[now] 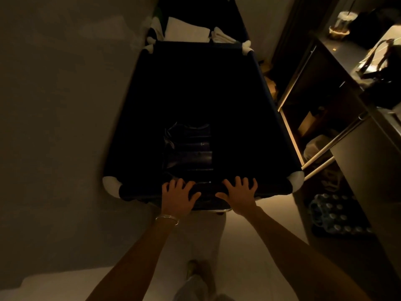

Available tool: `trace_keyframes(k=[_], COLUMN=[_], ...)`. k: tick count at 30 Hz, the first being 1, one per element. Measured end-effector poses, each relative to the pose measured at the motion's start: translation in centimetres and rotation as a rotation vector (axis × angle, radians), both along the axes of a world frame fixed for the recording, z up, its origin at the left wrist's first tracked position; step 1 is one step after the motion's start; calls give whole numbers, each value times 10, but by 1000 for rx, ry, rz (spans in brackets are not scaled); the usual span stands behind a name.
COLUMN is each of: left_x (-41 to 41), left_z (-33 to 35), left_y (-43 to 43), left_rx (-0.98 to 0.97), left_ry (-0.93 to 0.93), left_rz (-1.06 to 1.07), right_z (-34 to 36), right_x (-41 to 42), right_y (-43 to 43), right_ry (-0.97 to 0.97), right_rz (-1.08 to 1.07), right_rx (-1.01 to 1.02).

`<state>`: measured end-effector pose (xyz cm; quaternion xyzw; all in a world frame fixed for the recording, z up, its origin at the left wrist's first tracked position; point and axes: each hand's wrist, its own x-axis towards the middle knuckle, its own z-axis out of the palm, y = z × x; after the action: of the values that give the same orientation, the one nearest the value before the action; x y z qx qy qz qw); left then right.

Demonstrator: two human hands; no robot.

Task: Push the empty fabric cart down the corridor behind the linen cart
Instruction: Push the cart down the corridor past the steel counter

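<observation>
Dim corridor — both palms flat on fabric cart rim.

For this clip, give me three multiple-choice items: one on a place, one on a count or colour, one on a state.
1. Where do the folded white linens lie?
A. in the cart ahead of the dark fabric cart
B. on the floor by the person's shoe
C. under the right hand

2. How many white corner caps show on the fabric cart's rim?
A. one
B. two
C. four

3. How do the hands rest on the near rim?
A. both flat, fingers spread
B. one hand lifted clear of the rim
C. both clenched into fists

Answers: 1 A, the linens sit beyond the cart's far rim. 2 C, one cap shows at each corner. 3 A, the left hand and right hand lie open on the rim.
</observation>
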<state>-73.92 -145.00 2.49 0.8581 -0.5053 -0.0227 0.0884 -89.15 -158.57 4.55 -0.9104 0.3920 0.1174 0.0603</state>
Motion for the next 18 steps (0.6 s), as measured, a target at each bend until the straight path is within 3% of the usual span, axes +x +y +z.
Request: trace_keyframes(k=[10, 14, 18], left_x=[19, 22, 33], left_z=[13, 20, 19], left_y=[-5, -10, -1], left_rx=[105, 251, 197], left_ry=[64, -28, -41], left_rz=[-87, -123, -160], right_z=[-11, -11, -12], right_x=[0, -2, 2], right_y=[-2, -3, 7], right_ry=[-86, -129, -203], right_rz=[35, 60, 51], right_rx=[1, -48, -47])
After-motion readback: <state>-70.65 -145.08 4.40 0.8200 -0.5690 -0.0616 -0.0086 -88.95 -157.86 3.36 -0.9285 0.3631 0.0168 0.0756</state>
